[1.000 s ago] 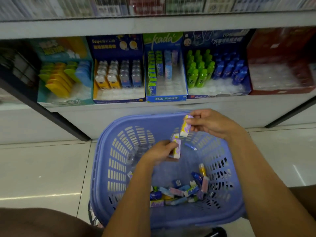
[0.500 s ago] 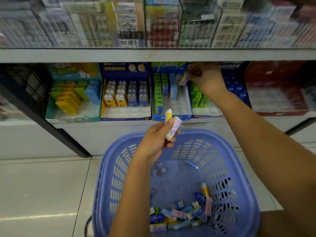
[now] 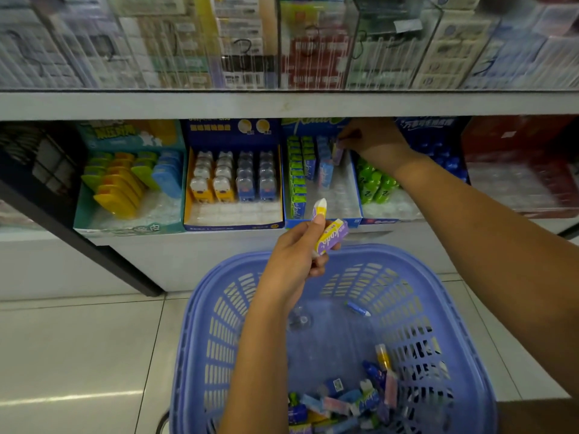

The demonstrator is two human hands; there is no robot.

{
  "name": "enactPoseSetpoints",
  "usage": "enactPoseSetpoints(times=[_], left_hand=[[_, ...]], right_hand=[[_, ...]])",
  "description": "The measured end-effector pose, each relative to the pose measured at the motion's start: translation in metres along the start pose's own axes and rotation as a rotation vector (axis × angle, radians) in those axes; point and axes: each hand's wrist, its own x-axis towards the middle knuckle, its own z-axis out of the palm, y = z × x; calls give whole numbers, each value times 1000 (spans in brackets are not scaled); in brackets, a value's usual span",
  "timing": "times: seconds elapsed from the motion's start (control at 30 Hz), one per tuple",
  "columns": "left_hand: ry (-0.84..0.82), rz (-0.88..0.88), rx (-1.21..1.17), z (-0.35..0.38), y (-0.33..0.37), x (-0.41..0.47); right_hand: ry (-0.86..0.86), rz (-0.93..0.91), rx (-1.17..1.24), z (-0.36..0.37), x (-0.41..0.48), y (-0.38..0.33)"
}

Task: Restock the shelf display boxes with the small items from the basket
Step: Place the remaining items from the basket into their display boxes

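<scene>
The right grip (image 3: 372, 139) pinches a pale purple eraser (image 3: 337, 152) at the back of the blue display box (image 3: 355, 195); the left grip (image 3: 294, 252) is clamped on two erasers (image 3: 332, 236) above the basket (image 3: 200, 324). More small items (image 3: 344, 399) lie in the basket's near corner.

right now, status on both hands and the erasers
Right hand pinching a purple eraser into the back of the blue display box. Left hand holding two erasers above the basket. Nothing blocking the box.
</scene>
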Motion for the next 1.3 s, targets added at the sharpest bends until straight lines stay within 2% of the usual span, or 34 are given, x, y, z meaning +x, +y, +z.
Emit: enactPoseSetpoints(times=[0.13,0.27,0.37,0.43,0.53,0.6,0.67,0.8,0.97,1.03,1.17,1.3], left_hand=[[-3,8,-30,-2,0,2],[9,48,1,0,0,0],[135,174,209,1,-2,1],[214,291,331,2,-4,2],[287,420,380,6,-6,2],[306,475,436,9,-8,1],[292,497,484,12,-10,1],[238,469,458,20,-16,-2],[339,533,384,23,-14,-4],[372,551,393,23,-12,-3],[356,555,431,22,-11,-1],[323,545,409,26,-13,3]], right_hand=[[41,65,47,7,0,-6],[-23,91,-13,5,-7,-14],[109,10,18,0,-35,-23],[127,18,251,-2,-66,-27],[-81,143,682,-5,-117,-33],[-212,189,830,3,-141,-32],[-234,189,939,14,-155,-33],[-122,253,1063,24,-159,-36],[-353,209,1073,24,-153,-40],[-389,185,1131,24,-154,-38],[-303,170,1113,22,-154,-33],[-66,248,1093,20,-149,-35]])
